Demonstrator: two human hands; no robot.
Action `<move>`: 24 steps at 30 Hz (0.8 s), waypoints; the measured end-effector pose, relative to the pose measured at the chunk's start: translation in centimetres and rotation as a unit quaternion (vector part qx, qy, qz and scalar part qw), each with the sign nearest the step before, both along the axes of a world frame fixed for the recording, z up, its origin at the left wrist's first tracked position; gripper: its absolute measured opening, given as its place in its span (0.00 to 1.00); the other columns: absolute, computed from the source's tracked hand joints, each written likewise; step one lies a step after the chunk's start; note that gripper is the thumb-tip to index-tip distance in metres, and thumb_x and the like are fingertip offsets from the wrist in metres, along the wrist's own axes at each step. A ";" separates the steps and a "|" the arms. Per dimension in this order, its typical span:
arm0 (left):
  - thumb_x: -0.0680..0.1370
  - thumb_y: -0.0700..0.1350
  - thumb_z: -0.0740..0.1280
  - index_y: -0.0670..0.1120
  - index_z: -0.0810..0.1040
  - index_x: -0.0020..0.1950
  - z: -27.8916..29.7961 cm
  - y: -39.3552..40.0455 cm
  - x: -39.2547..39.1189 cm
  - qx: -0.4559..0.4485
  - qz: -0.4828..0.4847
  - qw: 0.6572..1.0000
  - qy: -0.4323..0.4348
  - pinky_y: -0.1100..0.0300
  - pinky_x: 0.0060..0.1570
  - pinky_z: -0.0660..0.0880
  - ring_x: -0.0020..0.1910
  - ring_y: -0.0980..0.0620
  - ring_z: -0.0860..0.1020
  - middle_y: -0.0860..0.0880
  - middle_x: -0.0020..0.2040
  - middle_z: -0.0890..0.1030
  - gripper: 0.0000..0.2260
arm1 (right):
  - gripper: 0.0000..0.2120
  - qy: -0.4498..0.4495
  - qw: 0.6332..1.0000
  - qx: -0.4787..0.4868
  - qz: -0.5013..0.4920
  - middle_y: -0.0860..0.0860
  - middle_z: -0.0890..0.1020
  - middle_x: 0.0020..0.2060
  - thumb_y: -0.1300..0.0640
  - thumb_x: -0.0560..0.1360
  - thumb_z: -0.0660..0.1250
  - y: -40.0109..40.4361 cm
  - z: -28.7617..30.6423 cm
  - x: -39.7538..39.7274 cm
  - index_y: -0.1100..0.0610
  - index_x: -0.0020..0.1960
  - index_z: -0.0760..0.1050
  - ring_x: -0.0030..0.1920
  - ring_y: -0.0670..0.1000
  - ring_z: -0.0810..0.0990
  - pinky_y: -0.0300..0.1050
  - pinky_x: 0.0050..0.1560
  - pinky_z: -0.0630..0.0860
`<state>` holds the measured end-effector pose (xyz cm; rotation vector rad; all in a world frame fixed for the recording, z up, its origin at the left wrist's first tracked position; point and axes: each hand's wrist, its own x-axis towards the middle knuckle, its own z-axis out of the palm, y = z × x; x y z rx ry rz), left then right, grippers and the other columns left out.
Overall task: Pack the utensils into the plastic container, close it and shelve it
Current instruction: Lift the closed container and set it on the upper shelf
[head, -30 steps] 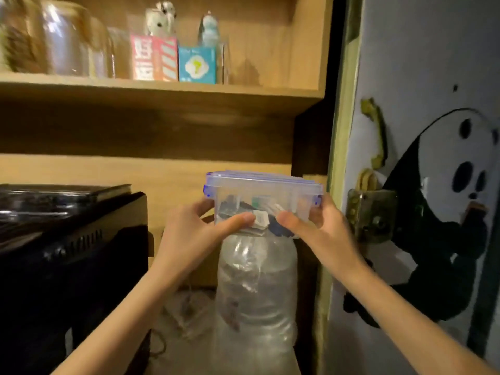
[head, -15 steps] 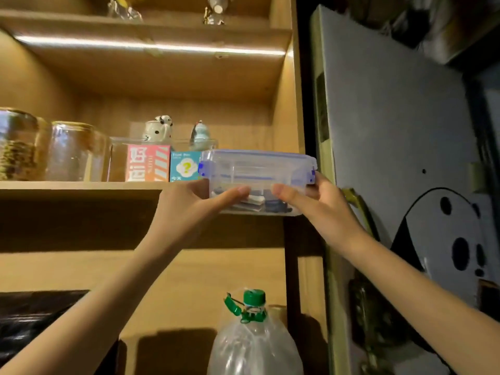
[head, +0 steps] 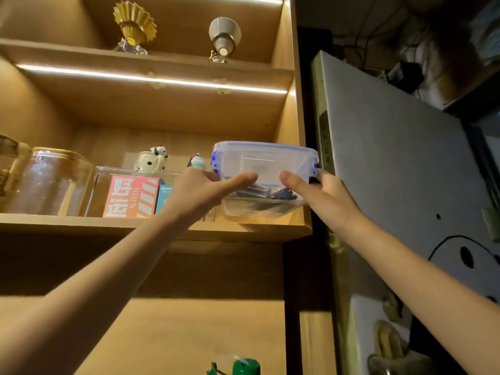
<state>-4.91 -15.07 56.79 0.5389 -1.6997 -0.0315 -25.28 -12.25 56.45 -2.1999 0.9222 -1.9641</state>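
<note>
The clear plastic container (head: 263, 163) has a lid with blue clips snapped on, and dark utensils (head: 281, 194) show through its bottom. It sits over the right end of the wooden shelf (head: 162, 226), its base at the board's front edge. My left hand (head: 200, 192) grips its left side, thumb across the front. My right hand (head: 322, 197) grips its right side the same way. Whether the base rests fully on the board I cannot tell.
On the same shelf to the left stand a red-and-white box (head: 131, 197), a blue box (head: 163, 197), a clear bin with small figurines (head: 151, 161) and glass jars (head: 51, 182). A grey door with a panda drawing (head: 392, 169) is on the right. A green-capped bottle (head: 244, 368) stands below.
Both hands have lifted the closed container from waist height, above the bottle, up to the lit shelf's right end. The camera has tilted upward with it.
</note>
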 end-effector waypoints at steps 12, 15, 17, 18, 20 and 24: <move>0.57 0.77 0.60 0.44 0.69 0.23 -0.4 -8.8 -1.7 -0.019 0.099 0.994 -0.033 0.68 0.26 0.66 0.21 0.59 0.70 0.53 0.19 0.70 0.34 | 0.42 -0.047 0.997 0.034 -0.050 0.50 0.76 0.56 0.35 0.61 0.67 -7.8 -0.7 -1.1 0.54 0.68 0.60 0.55 0.49 0.75 0.43 0.53 0.69; 0.57 0.78 0.54 0.41 0.75 0.29 -1.0 -10.9 -2.0 -0.001 0.115 0.992 -0.061 0.56 0.38 0.70 0.29 0.51 0.73 0.50 0.24 0.72 0.38 | 0.43 -0.070 0.995 0.032 -0.067 0.49 0.75 0.54 0.34 0.59 0.68 -10.1 -0.9 -1.4 0.54 0.67 0.59 0.52 0.48 0.74 0.40 0.47 0.69; 0.61 0.78 0.53 0.44 0.79 0.31 -1.7 -12.3 -2.3 0.003 0.139 0.988 -0.066 0.47 0.58 0.68 0.34 0.51 0.75 0.52 0.23 0.72 0.38 | 0.38 -0.072 0.993 0.023 -0.091 0.48 0.74 0.51 0.37 0.65 0.69 -11.2 -0.8 -1.5 0.55 0.66 0.61 0.49 0.47 0.74 0.36 0.40 0.68; 0.62 0.78 0.51 0.48 0.80 0.30 -2.1 -13.0 -2.5 -0.014 0.159 0.986 -0.056 0.45 0.67 0.60 0.37 0.53 0.77 0.52 0.24 0.75 0.35 | 0.35 -0.066 0.992 0.020 -0.101 0.49 0.75 0.52 0.38 0.66 0.69 -11.7 -0.7 -1.5 0.56 0.65 0.63 0.49 0.48 0.75 0.36 0.41 0.70; 0.63 0.78 0.49 0.52 0.79 0.28 -2.8 -13.7 -3.0 -0.061 0.191 0.979 -0.023 0.45 0.72 0.47 0.40 0.57 0.78 0.51 0.28 0.80 0.33 | 0.30 -0.045 0.991 0.010 -0.122 0.54 0.79 0.54 0.39 0.69 0.67 -12.7 -0.5 -1.7 0.60 0.60 0.68 0.52 0.53 0.78 0.46 0.49 0.77; 0.65 0.74 0.48 0.53 0.83 0.35 -3.5 -14.7 -3.7 -0.109 0.249 0.962 0.014 0.48 0.73 0.42 0.44 0.56 0.78 0.53 0.31 0.81 0.32 | 0.24 -0.019 0.979 -0.028 -0.199 0.53 0.77 0.44 0.40 0.73 0.63 -14.0 -0.7 -1.1 0.61 0.54 0.69 0.45 0.53 0.76 0.39 0.34 0.70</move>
